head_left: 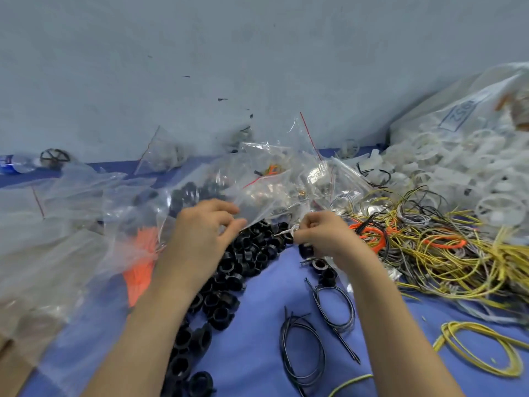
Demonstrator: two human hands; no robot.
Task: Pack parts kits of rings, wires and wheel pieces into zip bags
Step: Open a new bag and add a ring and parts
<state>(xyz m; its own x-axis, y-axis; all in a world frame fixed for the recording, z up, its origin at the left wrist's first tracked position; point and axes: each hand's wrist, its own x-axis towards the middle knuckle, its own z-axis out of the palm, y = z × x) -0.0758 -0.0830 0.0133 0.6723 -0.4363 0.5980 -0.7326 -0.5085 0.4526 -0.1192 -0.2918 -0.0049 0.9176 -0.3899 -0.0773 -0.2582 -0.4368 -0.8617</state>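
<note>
Presently both hands work just above the heap of black rings (246, 262), which serves as the reference for everything else. Left hand (204, 227), over the heap's upper left: thumb and curled fingers pinch the lower edge of a clear zip bag (266, 196), which rises up and away beyond the heap, so the bag hangs from the grip rather than resting in the palm. Right hand (320, 233), at the heap's upper right: fingers bunched tight, pinching a small pale strip (284, 232) that points toward the left hand; whether this is the bag's lip or a wire end, cannot tell through the blur. Contents of the bag unclear. Likely risks: the bag is held by one thin edge only, so a slip would drop it onto the rings, or spill it if the mouth is unsealed; more loose clear bags lie just behind the heap and could be grabbed by mistake; the wire tangle (429, 245) to the heap's right could snag the right wrist and drag strands along. White wheel pieces (446, 173) sit well beyond that tangle. Black wire coils (303, 351) lie below-right of the heap on the blue table (257, 310).
</note>
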